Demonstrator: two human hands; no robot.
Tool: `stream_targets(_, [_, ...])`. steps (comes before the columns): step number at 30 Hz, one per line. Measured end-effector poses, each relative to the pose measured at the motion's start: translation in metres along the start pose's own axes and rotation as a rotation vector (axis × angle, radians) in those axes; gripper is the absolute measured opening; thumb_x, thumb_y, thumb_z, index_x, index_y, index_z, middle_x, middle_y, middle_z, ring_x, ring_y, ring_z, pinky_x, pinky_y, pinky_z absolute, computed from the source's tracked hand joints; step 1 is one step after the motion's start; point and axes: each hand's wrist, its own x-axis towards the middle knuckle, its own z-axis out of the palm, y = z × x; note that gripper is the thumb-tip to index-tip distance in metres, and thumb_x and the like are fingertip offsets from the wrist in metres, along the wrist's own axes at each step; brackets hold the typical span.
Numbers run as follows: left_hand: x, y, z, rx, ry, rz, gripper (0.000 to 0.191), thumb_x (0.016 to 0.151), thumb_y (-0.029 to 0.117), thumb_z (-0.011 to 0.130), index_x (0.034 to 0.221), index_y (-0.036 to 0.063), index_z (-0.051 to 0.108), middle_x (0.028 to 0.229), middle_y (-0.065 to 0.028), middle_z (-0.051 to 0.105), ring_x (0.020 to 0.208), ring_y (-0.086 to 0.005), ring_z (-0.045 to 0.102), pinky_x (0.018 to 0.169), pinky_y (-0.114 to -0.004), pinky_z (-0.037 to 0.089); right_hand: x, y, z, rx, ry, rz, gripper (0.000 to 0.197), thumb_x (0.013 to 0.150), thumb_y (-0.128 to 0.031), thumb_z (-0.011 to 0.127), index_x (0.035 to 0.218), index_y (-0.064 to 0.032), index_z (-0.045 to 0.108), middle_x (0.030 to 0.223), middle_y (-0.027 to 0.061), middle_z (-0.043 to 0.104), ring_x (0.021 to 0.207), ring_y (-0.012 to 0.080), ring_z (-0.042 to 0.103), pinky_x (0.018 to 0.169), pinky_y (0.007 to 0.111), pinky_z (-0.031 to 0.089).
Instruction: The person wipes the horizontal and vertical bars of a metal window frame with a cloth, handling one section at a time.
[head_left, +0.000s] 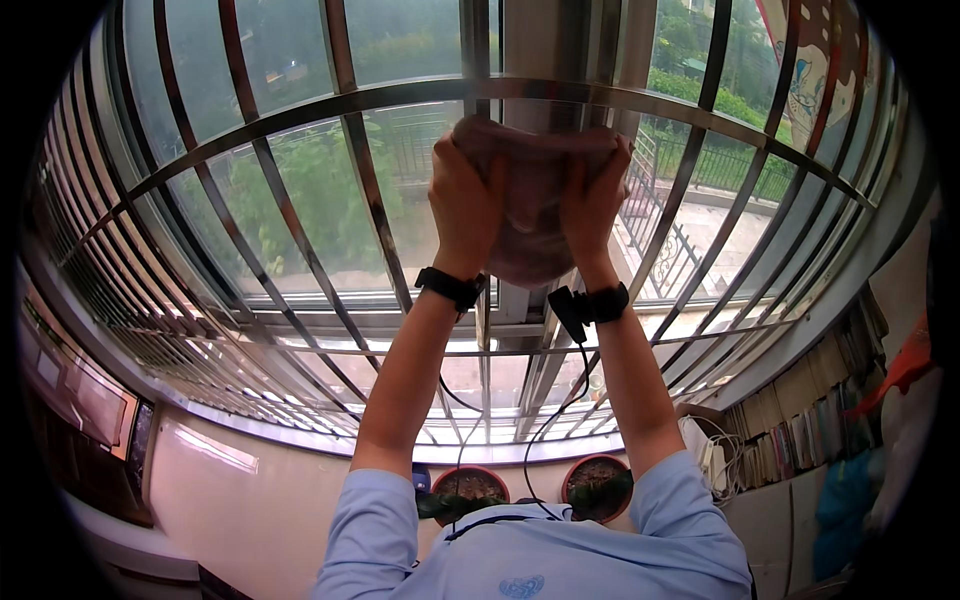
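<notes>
A dark reddish cloth (529, 217) is stretched between my two raised hands, its upper edge bunched and its lower part hanging down. My left hand (465, 202) grips its left side and my right hand (596, 191) grips its right side. Both hands are in front of the metal window bars (367, 195), close to the horizontal rail (525, 90). Whether the cloth touches the bars cannot be told. Black bands with cables are strapped around both wrists.
Behind the bars are glass window panes (292, 202). Two potted plants (469, 484) stand below, by the window ledge. To the right are rows of books (799, 442), a white coiled cable (724, 465) and a blue bag (844, 510). Two cables hang from my wrists.
</notes>
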Motion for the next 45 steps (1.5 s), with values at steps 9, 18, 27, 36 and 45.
stream_targets(9, [-0.175, -0.050, -0.011, 0.017, -0.243, -0.406, 0.052, 0.082, 0.016, 0.070, 0.122, 0.0015, 0.041, 0.101, -0.0280, 0.059, 0.092, -0.0497, 0.059, 0.073, -0.051, 0.049, -0.172, 0.062, -0.028, -0.095, -0.089, 0.170, 0.051, 0.088, -0.003, 0.055, 0.133, 0.0019, 0.031, 0.121, 0.0308, 0.050, 0.113, 0.0486, 0.050, 0.097, 0.048, 0.040])
stream_targets(18, [-0.258, -0.069, -0.032, -0.017, -0.409, -0.373, 0.054, 0.079, -0.001, 0.062, 0.126, 0.0008, 0.037, 0.114, -0.0249, 0.051, 0.102, -0.0455, 0.054, 0.086, -0.047, 0.046, -0.273, 0.090, -0.057, -0.212, -0.316, 0.361, 0.057, 0.087, -0.002, 0.056, 0.136, 0.0024, 0.027, 0.126, 0.0336, 0.046, 0.118, 0.0514, 0.044, 0.101, 0.049, 0.035])
stream_targets(27, [-0.229, -0.067, -0.036, 0.097, -0.505, -0.530, 0.033, 0.071, -0.008, 0.055, 0.100, -0.0025, 0.039, 0.097, -0.0290, 0.055, 0.090, -0.0512, 0.055, 0.075, -0.054, 0.045, -0.238, 0.068, -0.071, -0.235, -0.283, 0.451, 0.043, 0.081, -0.005, 0.065, 0.121, -0.0023, 0.050, 0.109, 0.0240, 0.062, 0.105, 0.0389, 0.061, 0.090, 0.041, 0.047])
stream_targets(36, [-0.207, -0.010, -0.062, -0.170, -0.519, -0.679, 0.038, 0.071, 0.010, 0.075, 0.098, -0.0012, 0.050, 0.081, -0.0196, 0.066, 0.079, -0.0342, 0.067, 0.069, -0.039, 0.052, -0.242, 0.034, -0.112, 0.283, -0.267, 0.707, 0.029, 0.091, -0.002, 0.058, 0.119, -0.0018, 0.052, 0.111, 0.0062, 0.062, 0.102, 0.0139, 0.060, 0.085, 0.026, 0.049])
stream_targets(45, [-0.243, 0.011, -0.053, -0.680, -0.890, -1.100, 0.054, 0.082, 0.016, 0.072, 0.125, -0.0026, 0.045, 0.119, -0.0147, 0.059, 0.110, -0.0178, 0.057, 0.094, -0.030, 0.046, -0.256, 0.015, -0.130, 1.003, -0.293, 1.346, 0.053, 0.096, -0.039, 0.054, 0.135, -0.0074, 0.038, 0.126, 0.0062, 0.050, 0.115, 0.0161, 0.051, 0.093, 0.031, 0.044])
